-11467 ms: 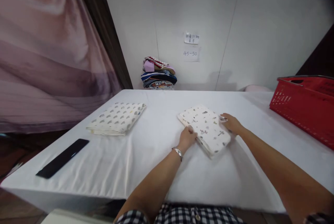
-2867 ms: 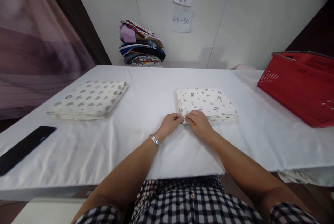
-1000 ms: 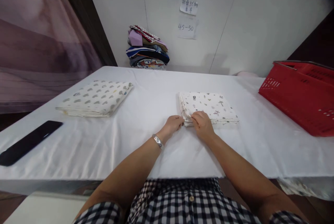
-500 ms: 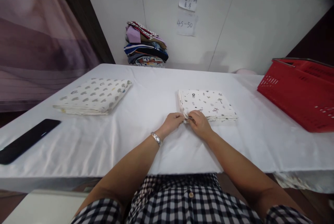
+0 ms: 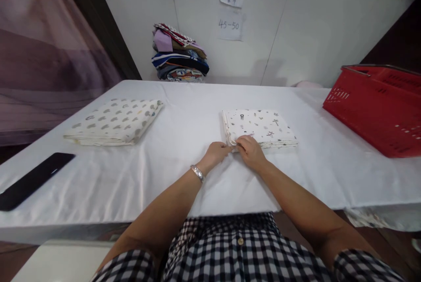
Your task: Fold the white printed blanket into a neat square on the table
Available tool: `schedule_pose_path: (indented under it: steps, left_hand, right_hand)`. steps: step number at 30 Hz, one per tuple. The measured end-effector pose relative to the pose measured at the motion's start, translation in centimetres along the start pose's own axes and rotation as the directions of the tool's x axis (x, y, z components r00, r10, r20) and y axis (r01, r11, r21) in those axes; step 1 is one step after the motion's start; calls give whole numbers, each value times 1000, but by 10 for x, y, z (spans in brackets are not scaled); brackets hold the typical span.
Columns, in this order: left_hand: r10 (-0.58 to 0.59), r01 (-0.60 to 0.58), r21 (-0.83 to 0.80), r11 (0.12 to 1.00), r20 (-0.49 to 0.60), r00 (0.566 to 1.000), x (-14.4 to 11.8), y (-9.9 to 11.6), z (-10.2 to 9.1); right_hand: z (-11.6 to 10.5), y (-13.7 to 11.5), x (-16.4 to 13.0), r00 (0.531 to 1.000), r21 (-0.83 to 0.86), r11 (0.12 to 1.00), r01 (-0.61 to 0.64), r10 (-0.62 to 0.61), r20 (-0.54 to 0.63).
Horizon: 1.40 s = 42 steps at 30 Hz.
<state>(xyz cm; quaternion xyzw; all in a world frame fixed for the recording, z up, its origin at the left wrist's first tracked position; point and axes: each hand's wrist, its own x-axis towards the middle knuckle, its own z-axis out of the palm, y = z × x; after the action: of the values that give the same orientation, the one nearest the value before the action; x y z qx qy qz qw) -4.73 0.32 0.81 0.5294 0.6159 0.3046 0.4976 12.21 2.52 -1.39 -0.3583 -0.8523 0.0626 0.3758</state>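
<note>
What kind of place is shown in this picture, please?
Probably a simple indoor workroom, though I cannot be certain: two folded cloths lie on a white-covered table, a handwritten "45-50" paper is on the wall, and a stack of folded fabrics stands beyond the table.

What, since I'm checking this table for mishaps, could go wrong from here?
The right hand pinches a corner of the palm-print cloth, with the left hand beside it; a tug might shift the layers. The uneven fabric stack could topple. The black object lies near the edge of the table and might be knocked off.
</note>
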Motion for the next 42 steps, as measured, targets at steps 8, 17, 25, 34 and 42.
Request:
schedule_pose_path:
  steps: [8,17,25,34,42]
  left_hand:
    - [3,4,-270,963,27,1000,7,-3,3]
    - [168,-143,-277,950,70,983,-1,5,-9]
    - [172,-142,294,945,-80,982,-3,1,-3]
    - [80,-54,306,950,-72,994,4,2,12]
    - [-49,38,-197,980,-52,997,4,8,9]
  right_hand:
    - [-1,-2,1,1000,-2,1000,3,-3,0]
    - [-5,-2,1,999,31,999,-35,35,-18]
    - [-4,-1,2,992,110,992,-66,78,-103]
    - [0,1,2,993,115,992,-46,58,-106]
    - [0,2,2,989,91,996,-3,16,-144]
